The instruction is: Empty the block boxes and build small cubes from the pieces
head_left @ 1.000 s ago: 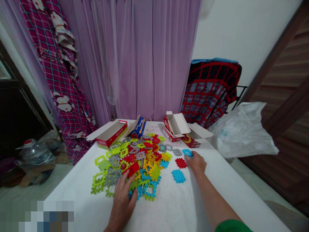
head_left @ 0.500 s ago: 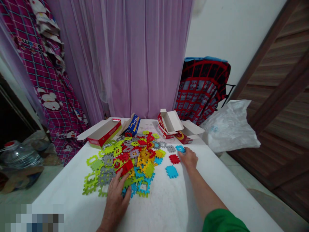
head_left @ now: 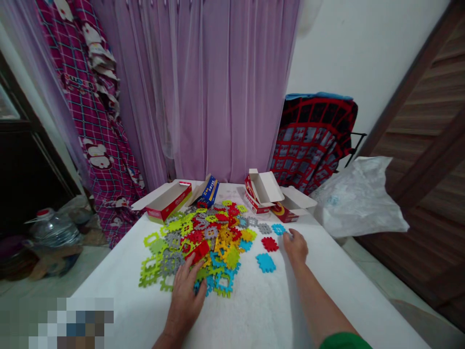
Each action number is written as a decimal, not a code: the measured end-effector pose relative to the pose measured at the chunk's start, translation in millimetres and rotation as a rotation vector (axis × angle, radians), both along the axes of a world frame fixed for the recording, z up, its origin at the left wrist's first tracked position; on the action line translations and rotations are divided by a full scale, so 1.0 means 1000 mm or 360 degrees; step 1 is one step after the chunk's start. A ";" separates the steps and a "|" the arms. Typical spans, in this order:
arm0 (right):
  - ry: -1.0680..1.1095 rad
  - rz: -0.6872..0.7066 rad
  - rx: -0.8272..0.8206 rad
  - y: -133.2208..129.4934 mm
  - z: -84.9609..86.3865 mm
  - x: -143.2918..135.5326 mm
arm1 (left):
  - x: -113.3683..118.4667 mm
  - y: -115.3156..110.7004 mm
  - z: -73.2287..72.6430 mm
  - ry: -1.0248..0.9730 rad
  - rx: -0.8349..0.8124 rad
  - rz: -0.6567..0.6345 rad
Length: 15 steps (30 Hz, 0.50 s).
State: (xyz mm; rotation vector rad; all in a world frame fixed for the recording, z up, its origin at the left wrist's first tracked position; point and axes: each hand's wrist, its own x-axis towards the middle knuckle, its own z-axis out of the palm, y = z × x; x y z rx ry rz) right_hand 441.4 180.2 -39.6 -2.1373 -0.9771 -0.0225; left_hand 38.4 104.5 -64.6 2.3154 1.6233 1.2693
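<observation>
My left hand [head_left: 187,293] lies palm down at the near edge of a pile of notched plastic building pieces, its fingers spread. Its fingertips touch a red piece [head_left: 198,252] on top of the pile. My right hand [head_left: 296,247] is just right of a small blue notched piece [head_left: 278,229], with a slight gap between them. Its fingers are loosely bent and hold nothing that I can see. A red notched piece [head_left: 270,244], a larger blue piece [head_left: 266,263] and a grey piece [head_left: 265,228] lie flat nearby. Yellow pieces [head_left: 225,236] sit mid-pile.
Behind the pile stand an opened red box [head_left: 169,208] and a blue box [head_left: 209,193]. Two more opened red boxes [head_left: 257,203] are at the back right of the white table [head_left: 254,315]. A white plastic bag [head_left: 358,203] hangs beyond the right edge.
My right hand has drawn back a little from the small blue piece and let go of it. My left hand stays by the pile. The whole view has shifted slightly.
</observation>
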 end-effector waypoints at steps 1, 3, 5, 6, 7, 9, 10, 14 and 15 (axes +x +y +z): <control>0.0051 -0.0013 0.0084 -0.003 -0.002 0.000 | 0.000 0.000 0.000 -0.0003 -0.0004 -0.0005; 0.0126 -0.0032 0.0205 -0.011 -0.005 -0.003 | 0.001 -0.001 0.003 -0.0013 -0.0019 -0.0004; 0.0169 -0.0037 0.0325 -0.023 -0.008 -0.015 | 0.003 -0.002 0.007 -0.0021 -0.0027 0.0001; 0.0175 -0.0018 0.0415 -0.030 -0.009 -0.025 | 0.003 -0.003 0.009 -0.0022 -0.0030 0.0002; 0.0164 0.0021 0.0517 -0.038 -0.009 -0.037 | 0.004 -0.003 0.011 -0.0021 -0.0032 0.0001; 0.0046 0.0214 0.0684 -0.056 -0.010 -0.067 | 0.005 -0.004 0.014 -0.0016 -0.0038 -0.0010; -0.0015 0.0344 0.0742 -0.065 -0.009 -0.084 | 0.006 -0.004 0.014 -0.0013 -0.0039 -0.0013; -0.0297 0.1060 0.0742 -0.094 0.000 -0.146 | 0.007 -0.003 0.014 -0.0007 -0.0011 0.0002; -0.0360 0.1202 0.0687 -0.098 0.004 -0.157 | 0.007 -0.003 0.014 -0.0009 -0.0003 0.0005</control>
